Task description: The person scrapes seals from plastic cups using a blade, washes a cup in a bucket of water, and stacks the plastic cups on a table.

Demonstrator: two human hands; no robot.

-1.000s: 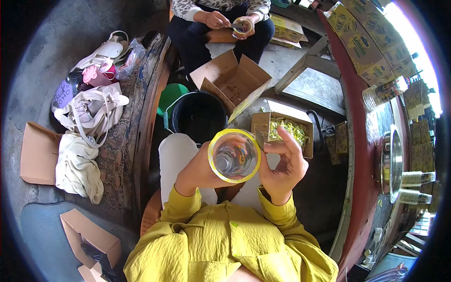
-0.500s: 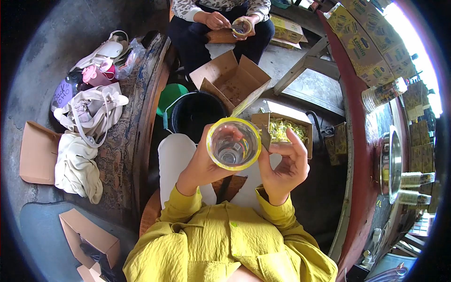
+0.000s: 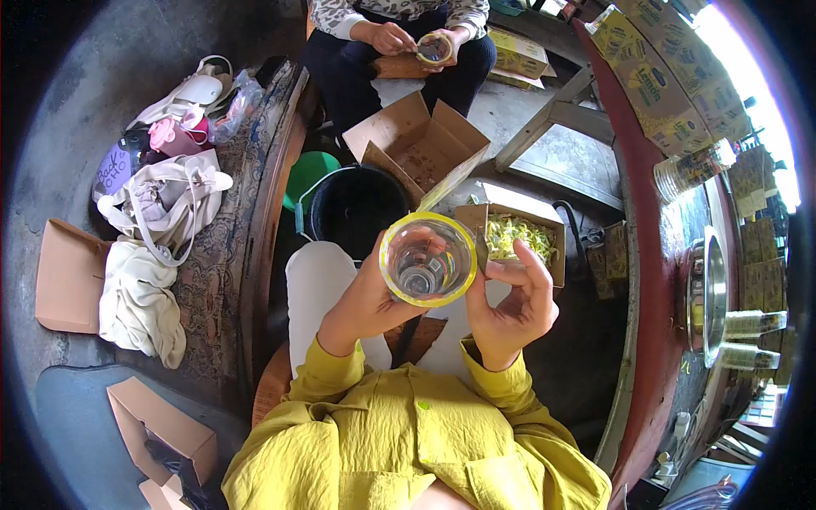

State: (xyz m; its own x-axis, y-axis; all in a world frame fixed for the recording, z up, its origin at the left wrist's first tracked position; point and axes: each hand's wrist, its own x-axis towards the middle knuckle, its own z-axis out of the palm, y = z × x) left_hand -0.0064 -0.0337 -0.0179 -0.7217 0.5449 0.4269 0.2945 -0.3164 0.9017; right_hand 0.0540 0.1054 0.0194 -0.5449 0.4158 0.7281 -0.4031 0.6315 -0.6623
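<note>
A clear plastic cup (image 3: 427, 258) with a yellow rim is tilted so that its mouth faces me. My left hand (image 3: 374, 293) is wrapped round its left side and underside. At the cup's right edge, my right hand (image 3: 513, 308) pinches a small, thin dark blade (image 3: 481, 248) between thumb and finger, upright against the rim. Behind my right hand stands a small carton (image 3: 558, 223) holding yellow-green strips (image 3: 520, 237).
Ahead are a black bucket (image 3: 359, 208), a green basin (image 3: 313, 173) and an open cardboard box (image 3: 416, 146). A person (image 3: 399, 51) sits opposite with another cup. Bags (image 3: 174, 200) lie on the left bench; a metal bowl (image 3: 711, 297) stands right.
The cup in my left hand has shifted slightly and turned a little. My right hand has stayed by its rim, with the fingers slightly lower. The person opposite has moved their hands a little at their cup.
</note>
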